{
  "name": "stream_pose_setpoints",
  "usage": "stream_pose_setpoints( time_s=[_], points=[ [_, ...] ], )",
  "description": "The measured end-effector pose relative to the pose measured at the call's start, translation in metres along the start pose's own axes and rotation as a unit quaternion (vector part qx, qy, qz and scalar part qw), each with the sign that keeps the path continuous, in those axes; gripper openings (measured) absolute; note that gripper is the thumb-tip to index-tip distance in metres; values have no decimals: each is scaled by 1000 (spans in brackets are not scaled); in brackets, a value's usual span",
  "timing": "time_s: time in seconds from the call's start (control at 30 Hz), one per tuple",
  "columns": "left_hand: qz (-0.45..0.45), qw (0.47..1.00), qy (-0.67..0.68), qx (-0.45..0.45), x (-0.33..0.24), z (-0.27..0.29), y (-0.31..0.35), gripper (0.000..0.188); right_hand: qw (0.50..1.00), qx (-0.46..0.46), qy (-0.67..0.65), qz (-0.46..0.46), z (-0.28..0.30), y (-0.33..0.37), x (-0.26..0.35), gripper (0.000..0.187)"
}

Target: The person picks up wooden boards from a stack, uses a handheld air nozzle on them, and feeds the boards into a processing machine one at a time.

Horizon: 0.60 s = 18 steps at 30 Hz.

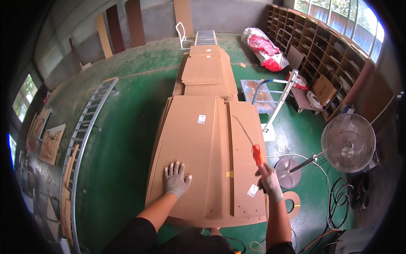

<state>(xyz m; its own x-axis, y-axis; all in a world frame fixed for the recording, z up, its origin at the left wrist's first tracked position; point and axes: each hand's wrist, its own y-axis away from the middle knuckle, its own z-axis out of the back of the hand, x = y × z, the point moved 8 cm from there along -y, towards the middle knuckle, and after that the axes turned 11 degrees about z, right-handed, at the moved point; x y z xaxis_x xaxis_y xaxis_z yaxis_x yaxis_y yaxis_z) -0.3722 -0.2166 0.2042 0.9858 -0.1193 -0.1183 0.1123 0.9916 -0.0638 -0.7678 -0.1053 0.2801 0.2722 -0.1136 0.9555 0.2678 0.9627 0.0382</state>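
Observation:
My left hand [176, 181], in a light grey glove, lies flat with its fingers spread on a wide brown board [186, 139] at the top of the near stack. My right hand [270, 182], gloved too, is closed around an orange air blow gun [257, 154]. The gun's long thin metal nozzle points forward and left, above a narrower board [246, 144] on the stack's right side. White labels [201, 119] are stuck on the boards, and a small yellow piece [229, 174] shows at the gap between them.
More stacked boards [203, 70] stand beyond, on a roller conveyor [206, 37]. A standing fan [348, 143], a roll of edge tape [292, 204], coiled hoses [339, 199] and a blue-framed trolley [258, 95] are on the right. Another roller conveyor [86, 122] runs along the left.

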Motion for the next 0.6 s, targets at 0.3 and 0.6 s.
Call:
stream_pose_setpoints(
  time_s=[0.3,0.6],
  points=[
    [11,1000,-5,-3,0,10,-9,70,991,-18,-79,-109,-8,-254,-23,42],
    [17,1000,13,10,6,12,-11,71,976,159,-130,-75,-140,-348,29,41]
  ],
)
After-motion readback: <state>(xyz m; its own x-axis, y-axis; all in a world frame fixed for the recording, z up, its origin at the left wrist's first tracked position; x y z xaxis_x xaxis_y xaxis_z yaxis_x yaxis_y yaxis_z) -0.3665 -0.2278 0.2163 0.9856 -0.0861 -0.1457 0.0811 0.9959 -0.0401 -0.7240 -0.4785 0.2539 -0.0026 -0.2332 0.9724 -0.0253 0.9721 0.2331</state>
